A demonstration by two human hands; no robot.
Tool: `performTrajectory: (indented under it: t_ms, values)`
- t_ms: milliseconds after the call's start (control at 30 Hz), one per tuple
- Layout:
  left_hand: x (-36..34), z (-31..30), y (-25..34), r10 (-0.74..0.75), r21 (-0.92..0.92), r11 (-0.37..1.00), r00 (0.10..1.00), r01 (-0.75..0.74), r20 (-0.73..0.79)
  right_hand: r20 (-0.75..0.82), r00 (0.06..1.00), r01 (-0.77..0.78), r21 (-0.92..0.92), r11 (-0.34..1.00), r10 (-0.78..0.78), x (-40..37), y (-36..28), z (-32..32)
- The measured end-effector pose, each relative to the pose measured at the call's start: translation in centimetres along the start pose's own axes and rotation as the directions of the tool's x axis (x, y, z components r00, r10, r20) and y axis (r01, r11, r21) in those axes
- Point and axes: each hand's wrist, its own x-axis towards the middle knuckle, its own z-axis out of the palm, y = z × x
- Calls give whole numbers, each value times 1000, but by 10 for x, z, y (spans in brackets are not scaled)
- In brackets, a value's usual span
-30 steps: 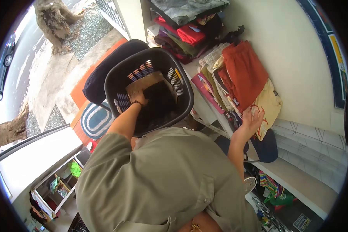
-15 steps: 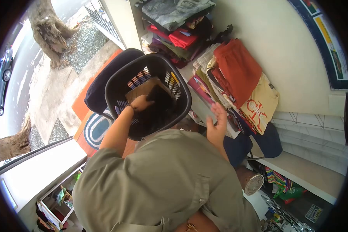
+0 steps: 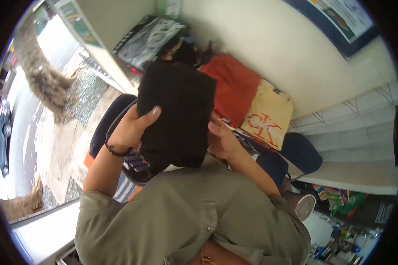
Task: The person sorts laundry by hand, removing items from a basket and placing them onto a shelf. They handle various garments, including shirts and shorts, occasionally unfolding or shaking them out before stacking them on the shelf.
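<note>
A folded black garment point(image 3: 177, 115) is held up in front of my chest, its exact kind not clear. My left hand point(image 3: 130, 128) grips its left edge, thumb lying on the front face and fingers behind. On the opposite edge, my right hand point(image 3: 221, 137) holds it with the thumb in front. Below and behind the garment, a bit of the black laundry basket point(image 3: 137, 170) shows; most of it is hidden. Just past my right hand sit a folded rust-red garment point(image 3: 232, 84) and a cream shirt with red print point(image 3: 269, 115), on a pile of clothes.
Another stack of folded clothes, a grey printed one point(image 3: 152, 39) on top, stands against the wall. A dark blue cushioned seat point(image 3: 303, 152) is to the right, near a round brown container point(image 3: 305, 206). A tree trunk point(image 3: 42, 70) and street lie outside, left.
The black garment has come up out of the basket in my left hand. My right hand, free before, has taken its other edge. My view has shifted and tilted.
</note>
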Motion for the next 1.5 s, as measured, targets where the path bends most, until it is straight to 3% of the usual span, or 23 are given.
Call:
performTrajectory:
  t_ms: [33, 133, 200, 300, 400, 467, 500, 567, 600, 667, 733, 800, 833, 933, 1000, 1100, 1200, 1233, 1333, 1367, 1400, 1433, 1500]
  values:
    - [17, 14, 6, -89, -13, 996, 996, 89, 28, -93, 988, 112, -91, 990, -120, -9, -16, 10]
    - [64, 70, 21, -19, 31, 999, 982, 14, 189, -246, 868, 357, -293, 887, -431, -38, -72, 21]
    - [99, 110, 18, 169, 65, 977, 919, -205, 356, -262, 772, 455, -409, 791, -579, -58, -111, 8]
    - [157, 153, -9, 63, -62, 997, 894, -39, 443, -315, 667, 482, -508, 713, -675, -85, -158, -20]
    - [207, 170, -92, -133, 34, 991, 899, 130, 417, -471, 634, 307, -575, 758, -613, -100, -176, -76]
    - [215, 159, -155, -65, 355, 925, 866, -134, 495, -571, 549, 149, -652, 744, -610, -101, -163, -136]
    - [235, 140, -208, -98, 624, 764, 925, -166, 367, -575, 528, 91, -694, 714, -625, -103, -152, -165]
    - [224, 144, -189, -126, 667, 734, 938, -130, 322, -594, 470, 57, -717, 695, -652, -105, -147, -172]
    - [210, 149, -171, -146, 688, 718, 944, -105, 296, -500, 451, -73, -846, 527, -739, -108, -148, -169]
    - [196, 152, -129, 136, 745, 533, 909, -402, 393, -259, 477, -321, -941, 107, -840, -108, -152, -162]
    - [205, 144, -112, 453, 760, 198, 746, -619, 489, 51, 377, -588, -759, -281, -925, -97, -160, -124]
    - [211, 140, -94, 571, 867, -130, 679, -481, 462, 165, 286, -527, -795, -299, -944, -77, -171, -79]
    - [214, 136, -96, 527, 906, -224, 738, -358, 422, 223, 234, -495, -810, -314, -946, -67, -172, -68]
    - [231, 101, -176, 247, 905, -351, 908, -241, 337, 56, 449, -756, -509, -413, -892, -34, -134, -101]
    - [239, 91, -185, 274, 918, -277, 892, -285, 359, -105, 478, -795, -474, -379, -872, -25, -94, -154]
    - [234, 89, -179, 254, 922, -220, 894, -317, 368, -13, 462, -790, -461, -404, -887, -33, -82, -139]
    - [219, 75, -161, 199, 889, 95, 884, -448, 424, 11, 463, -782, -466, -414, -886, -33, -83, -144]
    - [203, 70, -152, 400, 822, 175, 802, -542, 444, 16, 458, -788, -456, -414, -889, -32, -82, -146]
    - [126, 32, -108, 444, 622, 591, 851, -513, 279, 17, 458, -812, -399, -426, -889, -31, -75, -147]
    - [106, 10, -105, 456, 702, 536, 861, -469, 226, 24, 456, -816, -388, -428, -890, -32, -72, -148]
    - [94, -14, -119, 483, 630, 651, 871, -423, 85, 30, 450, -822, -376, -427, -893, -32, -70, -148]
    - [78, -35, -127, 360, 471, 838, 928, -277, -94, 33, 443, -825, -376, -422, -896, -31, -68, -150]
    - [48, -78, -148, 231, 483, 874, 919, -52, -320, 42, 435, -832, -363, -420, -899, -30, -66, -151]
